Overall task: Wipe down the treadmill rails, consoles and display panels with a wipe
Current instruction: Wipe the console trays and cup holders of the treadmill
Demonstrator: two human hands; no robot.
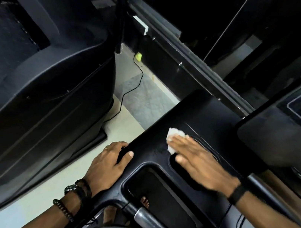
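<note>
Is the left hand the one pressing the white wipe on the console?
No, the right hand presses the wipe; the left hand rests on the console edge.

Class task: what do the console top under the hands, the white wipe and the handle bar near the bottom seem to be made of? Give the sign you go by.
Console top: likely moulded plastic, black and matt, with a fine grain and rounded pocket edges.
White wipe: looks like thin paper or non-woven tissue, crumpled under the right hand.
Handle bar: possibly metal or glossy coated plastic; it shows a bright smooth sheen.
</note>
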